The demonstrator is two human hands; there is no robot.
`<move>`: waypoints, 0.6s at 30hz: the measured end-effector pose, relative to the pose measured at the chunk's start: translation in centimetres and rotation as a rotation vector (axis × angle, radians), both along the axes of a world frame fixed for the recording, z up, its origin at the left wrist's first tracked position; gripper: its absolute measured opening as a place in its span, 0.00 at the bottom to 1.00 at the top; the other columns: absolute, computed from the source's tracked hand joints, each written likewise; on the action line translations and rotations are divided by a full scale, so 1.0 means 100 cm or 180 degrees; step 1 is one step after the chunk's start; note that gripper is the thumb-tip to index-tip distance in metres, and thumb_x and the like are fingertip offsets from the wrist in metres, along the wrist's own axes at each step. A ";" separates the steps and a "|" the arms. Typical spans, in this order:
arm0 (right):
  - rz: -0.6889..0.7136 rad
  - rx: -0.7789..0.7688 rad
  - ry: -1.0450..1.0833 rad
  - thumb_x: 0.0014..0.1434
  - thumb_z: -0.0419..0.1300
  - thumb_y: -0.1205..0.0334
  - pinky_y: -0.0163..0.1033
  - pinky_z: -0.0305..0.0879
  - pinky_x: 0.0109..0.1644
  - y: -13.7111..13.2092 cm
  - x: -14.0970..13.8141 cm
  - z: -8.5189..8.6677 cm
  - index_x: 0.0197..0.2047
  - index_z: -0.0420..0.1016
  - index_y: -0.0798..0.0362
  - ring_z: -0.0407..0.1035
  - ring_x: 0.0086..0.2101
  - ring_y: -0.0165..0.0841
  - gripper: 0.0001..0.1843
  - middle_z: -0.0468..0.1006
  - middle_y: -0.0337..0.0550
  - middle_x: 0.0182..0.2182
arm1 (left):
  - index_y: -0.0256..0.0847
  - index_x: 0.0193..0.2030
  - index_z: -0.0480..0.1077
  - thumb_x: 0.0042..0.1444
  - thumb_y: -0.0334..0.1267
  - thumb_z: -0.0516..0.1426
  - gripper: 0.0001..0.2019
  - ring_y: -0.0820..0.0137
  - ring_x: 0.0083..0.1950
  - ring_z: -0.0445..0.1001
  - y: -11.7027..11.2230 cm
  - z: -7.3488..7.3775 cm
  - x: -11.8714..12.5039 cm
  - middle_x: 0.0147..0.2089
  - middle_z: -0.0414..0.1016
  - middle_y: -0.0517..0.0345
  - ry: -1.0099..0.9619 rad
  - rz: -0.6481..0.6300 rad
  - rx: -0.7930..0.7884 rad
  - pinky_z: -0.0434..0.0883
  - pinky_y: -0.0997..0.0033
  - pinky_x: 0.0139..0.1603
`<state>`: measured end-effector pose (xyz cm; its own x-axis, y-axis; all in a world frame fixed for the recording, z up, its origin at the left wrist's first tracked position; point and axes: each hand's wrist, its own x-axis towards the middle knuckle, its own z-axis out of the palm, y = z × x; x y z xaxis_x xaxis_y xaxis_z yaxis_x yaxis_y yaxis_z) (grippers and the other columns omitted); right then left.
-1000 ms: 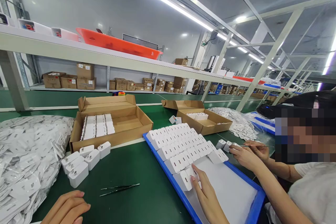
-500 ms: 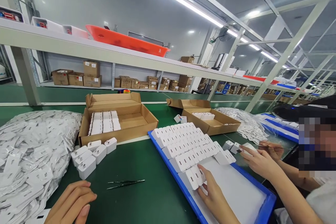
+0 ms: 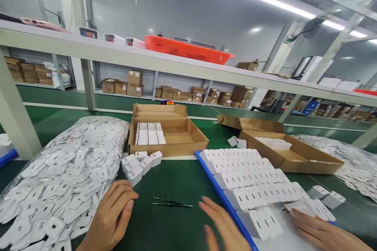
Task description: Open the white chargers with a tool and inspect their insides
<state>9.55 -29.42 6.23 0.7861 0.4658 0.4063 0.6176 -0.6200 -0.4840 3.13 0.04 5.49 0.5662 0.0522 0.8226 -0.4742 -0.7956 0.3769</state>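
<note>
At left, a clear bag of flat white pieces (image 3: 82, 164) lies on the worktop (image 3: 171, 235); the left hand (image 3: 113, 211) is beside it, fingers half curled, pinching nothing visible. Near this hand stand white plug chargers (image 3: 134, 174). Tweezers (image 3: 173, 204) lie between both hands. The right hand (image 3: 225, 227), blurred, has spread fingers beside the blue-edged tray (image 3: 219, 190). A careless sweep could push the tweezers away; bumping the tray could disturb its slotted chargers (image 3: 247, 180).
</note>
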 end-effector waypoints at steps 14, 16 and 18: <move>0.0333 0.0272 0.0444 0.47 0.59 0.76 0.55 0.59 0.53 0.166 0.128 -0.006 0.35 0.68 0.54 0.60 0.49 0.49 0.12 0.69 0.51 0.42 | 0.43 0.45 0.66 0.62 0.34 0.48 0.08 0.59 0.46 0.72 0.011 0.001 0.017 0.42 0.72 0.51 0.0923 0.0592 -0.0664 0.73 0.58 0.43; 0.0304 0.0620 0.0861 0.50 0.60 0.67 0.50 0.63 0.47 0.157 0.122 -0.003 0.32 0.66 0.52 0.64 0.42 0.45 0.06 0.70 0.47 0.35 | 0.43 0.53 0.62 0.60 0.35 0.51 0.14 0.56 0.52 0.72 0.006 -0.002 0.017 0.49 0.71 0.46 0.1307 0.0389 -0.0852 0.72 0.53 0.49; 0.0377 0.0976 0.1405 0.57 0.55 0.54 0.45 0.66 0.39 0.153 0.107 0.000 0.33 0.66 0.53 0.67 0.35 0.40 0.10 0.70 0.45 0.30 | 0.43 0.59 0.56 0.54 0.35 0.57 0.25 0.53 0.59 0.68 -0.001 -0.005 0.018 0.58 0.67 0.42 0.1645 0.0108 -0.1102 0.69 0.48 0.55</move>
<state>20.20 -14.10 6.26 0.8620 0.4736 0.1810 0.3720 -0.3484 -0.8604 4.98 -0.03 4.94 0.8799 0.2918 0.3750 -0.1383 -0.5977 0.7897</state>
